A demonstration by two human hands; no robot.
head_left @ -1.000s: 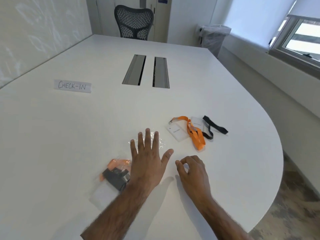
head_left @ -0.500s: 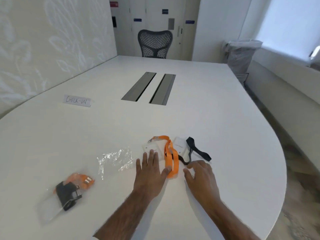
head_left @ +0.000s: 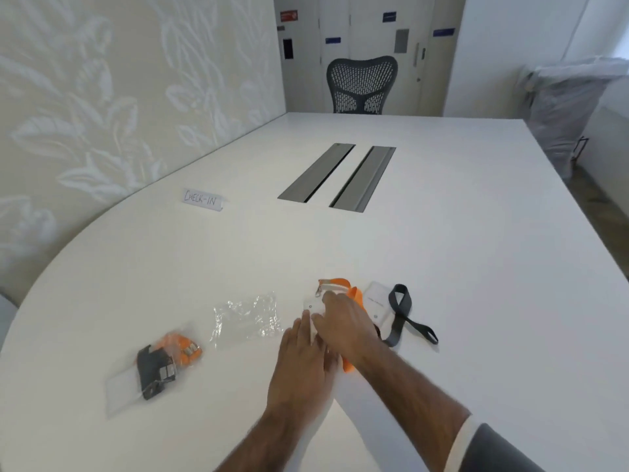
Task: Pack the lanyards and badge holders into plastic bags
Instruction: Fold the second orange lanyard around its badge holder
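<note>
Grip: left hand (head_left: 303,366) is lying flat on the table (head_left: 476,267), fingers straight and together, fingertips touching the near edge of the badge holder (head_left: 310,306). Right hand (head_left: 343,330) is crossing over the left fingers, palm down, fingertips resting on the same holder beside the orange lanyard (head_left: 342,287); pinching or only pressing, cannot tell. Empty plastic bag (head_left: 246,318) is lying just left of both hands; second holder (head_left: 374,299) and black lanyard (head_left: 401,313) are lying to the right.

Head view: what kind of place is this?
Probably an office meeting room: large white table with cable slots, mesh office chair at its far end, handwritten CHECK-IN sign.
</note>
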